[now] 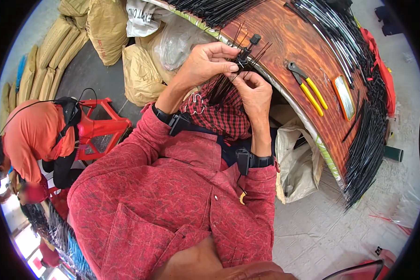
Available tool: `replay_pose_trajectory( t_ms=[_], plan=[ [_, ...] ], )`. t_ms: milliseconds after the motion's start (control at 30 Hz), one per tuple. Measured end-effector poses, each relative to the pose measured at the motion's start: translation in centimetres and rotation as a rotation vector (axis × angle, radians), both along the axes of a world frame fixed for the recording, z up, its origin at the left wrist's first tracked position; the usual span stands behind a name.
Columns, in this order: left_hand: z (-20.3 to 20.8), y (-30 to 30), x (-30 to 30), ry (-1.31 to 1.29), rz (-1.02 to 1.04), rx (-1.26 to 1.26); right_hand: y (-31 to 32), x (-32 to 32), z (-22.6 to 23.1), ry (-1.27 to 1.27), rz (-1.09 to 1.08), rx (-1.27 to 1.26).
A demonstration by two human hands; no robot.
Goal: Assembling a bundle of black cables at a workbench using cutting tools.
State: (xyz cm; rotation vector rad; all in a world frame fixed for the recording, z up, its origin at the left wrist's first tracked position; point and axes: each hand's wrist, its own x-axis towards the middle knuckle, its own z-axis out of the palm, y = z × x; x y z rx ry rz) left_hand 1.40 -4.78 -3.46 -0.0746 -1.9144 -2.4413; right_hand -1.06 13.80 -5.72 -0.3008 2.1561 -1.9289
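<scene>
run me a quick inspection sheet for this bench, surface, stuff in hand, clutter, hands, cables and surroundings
Surface: brown wooden tabletop, partly bare, with visible grain.
Things in hand: black knobbed piece and thin dark strands.
Clutter: yellow-handled pliers, an orange-rimmed oblong item, silvery strands, and a heap of black strands overhanging the edge.
Hands: left hand, fingers closed on the knobbed piece; right hand, fingers pinching the strands below it.
Cables: thin cord hanging from the right wrist device.
Surroundings: tan sacks, red stool, another person at left, pale open bag.
</scene>
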Motion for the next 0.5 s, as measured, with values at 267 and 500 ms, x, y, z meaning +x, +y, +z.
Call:
replay_pose_trajectory(
  t_ms=[267,500],
  plan=[
    [-0.2,-0.3,0.4,0.024,0.006,0.020,-0.2,0.1,0.4,0.057,0.030,0.108],
    [0.6,-0.7,0.8,-0.016,-0.015,-0.093,-0.5,0.3,0.9,0.103,0.014,0.153]
  ],
)
